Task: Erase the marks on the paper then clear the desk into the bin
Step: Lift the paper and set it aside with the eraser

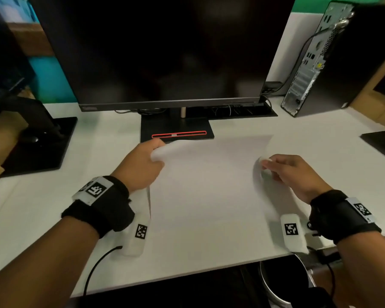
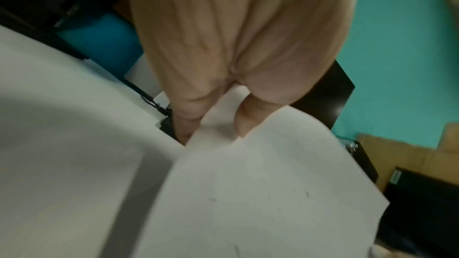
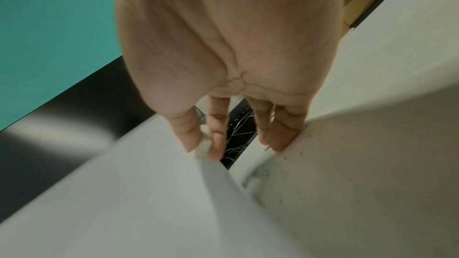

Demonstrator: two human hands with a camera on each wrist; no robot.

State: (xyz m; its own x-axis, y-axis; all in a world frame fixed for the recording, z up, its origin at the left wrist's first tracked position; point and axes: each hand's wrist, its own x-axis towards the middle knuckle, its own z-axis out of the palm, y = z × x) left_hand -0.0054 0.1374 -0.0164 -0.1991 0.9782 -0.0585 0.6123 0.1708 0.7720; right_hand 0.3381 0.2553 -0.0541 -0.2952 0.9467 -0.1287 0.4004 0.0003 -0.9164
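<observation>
A white sheet of paper (image 1: 209,185) lies on the white desk (image 1: 42,207) in front of the monitor. My left hand (image 1: 157,150) pinches the sheet's far left corner and curls it up off the desk; the left wrist view shows thumb and fingers (image 2: 243,123) on the paper (image 2: 261,193), which carries a few dark specks. My right hand (image 1: 266,166) is at the sheet's right edge, which bows upward there. Its thumb and forefinger pinch a small white eraser (image 1: 265,160) (image 3: 202,151). Dark crumbs (image 3: 285,156) lie by its other fingertips.
A dark monitor (image 1: 165,52) on a black stand base (image 1: 178,130) stands right behind the paper. A computer tower (image 1: 320,63) is at the back right, another black stand (image 1: 38,138) at the left. A round metal bin (image 1: 267,285) sits below the desk's near edge, right.
</observation>
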